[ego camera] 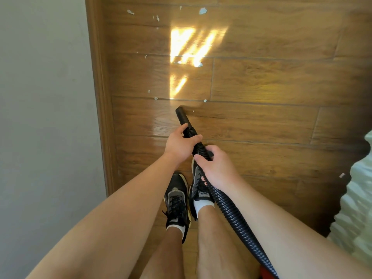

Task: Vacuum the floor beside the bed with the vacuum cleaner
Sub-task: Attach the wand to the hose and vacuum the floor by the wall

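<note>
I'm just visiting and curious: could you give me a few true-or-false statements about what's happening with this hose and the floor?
1. The left hand and right hand both grip the black hose. True.
2. The hose tip points at carpet. False: it points at a wooden floor.
3. White scraps lie on the floor ahead of the tip. True.
4. The person is barefoot. False: they wear dark shoes and white socks.
</note>
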`<state>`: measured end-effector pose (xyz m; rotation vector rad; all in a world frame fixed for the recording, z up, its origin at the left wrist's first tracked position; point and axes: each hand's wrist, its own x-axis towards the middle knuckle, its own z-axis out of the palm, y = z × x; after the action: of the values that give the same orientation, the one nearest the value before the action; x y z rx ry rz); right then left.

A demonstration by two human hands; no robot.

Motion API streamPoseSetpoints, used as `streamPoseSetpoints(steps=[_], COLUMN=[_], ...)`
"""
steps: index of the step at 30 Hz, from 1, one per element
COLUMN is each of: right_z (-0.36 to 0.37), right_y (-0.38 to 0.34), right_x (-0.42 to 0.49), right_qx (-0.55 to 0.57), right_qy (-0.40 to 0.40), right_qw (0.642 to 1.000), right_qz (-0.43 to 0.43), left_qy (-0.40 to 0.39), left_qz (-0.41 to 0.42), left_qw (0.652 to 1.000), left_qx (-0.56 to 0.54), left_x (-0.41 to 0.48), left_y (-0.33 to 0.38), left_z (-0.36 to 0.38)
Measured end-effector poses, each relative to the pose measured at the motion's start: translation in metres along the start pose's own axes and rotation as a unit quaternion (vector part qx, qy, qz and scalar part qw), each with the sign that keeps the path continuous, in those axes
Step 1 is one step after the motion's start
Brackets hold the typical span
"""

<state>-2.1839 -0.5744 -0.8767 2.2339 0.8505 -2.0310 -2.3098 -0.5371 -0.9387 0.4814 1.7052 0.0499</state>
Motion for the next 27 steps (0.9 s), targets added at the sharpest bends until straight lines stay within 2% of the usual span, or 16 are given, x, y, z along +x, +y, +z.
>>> streamPoseSetpoints(steps=[7, 19, 27], right_z=[-0.019, -0.043, -0.056], right_y=[0.008, 0.017, 0.012], right_x=[-0.009, -0.008, -0.002], right_qx=[0.018, 0.061, 0.051], right_qy=[-0.01, 0.022, 0.021], right_qw=[1.0, 0.998, 0.998], right_qz=[0.001, 0.023, 0.018], left_qy=[-0.014, -0.027, -0.027], left_qz=[0.001, 0.028, 0.034], left_qw=[1.0, 0.999, 0.999], left_qx=[0.006, 0.016, 0.01], left_x=[-0.006, -0.003, 0.003], left_y=[0.004, 0.025, 0.037], left_z=[0.022, 0.05, 0.057])
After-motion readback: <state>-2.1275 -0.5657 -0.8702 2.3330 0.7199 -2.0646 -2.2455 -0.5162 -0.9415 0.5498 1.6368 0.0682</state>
